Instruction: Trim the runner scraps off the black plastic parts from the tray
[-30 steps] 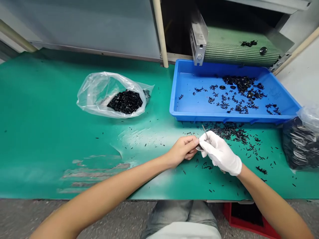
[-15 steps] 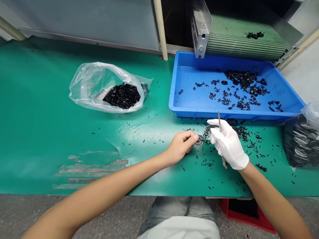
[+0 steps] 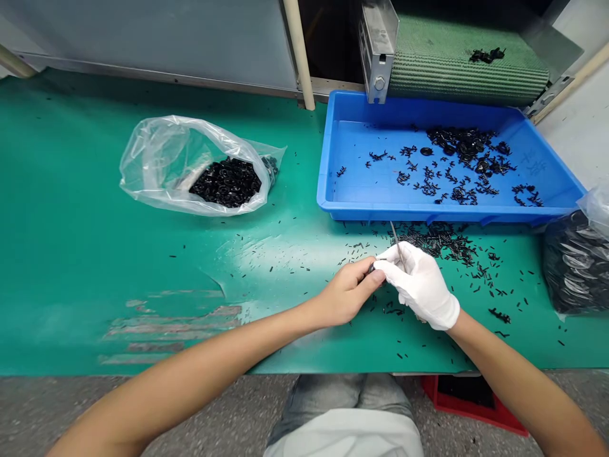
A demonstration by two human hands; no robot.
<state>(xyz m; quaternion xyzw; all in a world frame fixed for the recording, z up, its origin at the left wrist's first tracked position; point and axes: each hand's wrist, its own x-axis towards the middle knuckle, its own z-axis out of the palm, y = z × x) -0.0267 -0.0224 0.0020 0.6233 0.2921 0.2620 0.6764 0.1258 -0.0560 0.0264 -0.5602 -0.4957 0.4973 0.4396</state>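
Note:
My bare left hand (image 3: 349, 291) pinches a small black round part (image 3: 372, 268) between thumb and fingertips, over the green mat. My right hand (image 3: 419, 282), in a white glove, is closed around a thin metal tool (image 3: 396, 238) whose tip points up and away. The gloved thumb and forefinger meet the black part at its right side. Fingers cover most of the part. Many small black bits (image 3: 438, 243) lie scattered beyond and around my right hand.
A blue tray (image 3: 371, 211) with black parts stands below a green conveyor (image 3: 466, 60). An open clear bag (image 3: 157, 190) of black parts lies at left, a filled bag (image 3: 578, 270) at far right. A red bin (image 3: 497, 419) is under the table edge.
My right hand has moved left to meet my left hand, and its fingers have closed in on the black part. That part is now tilted up between my fingers.

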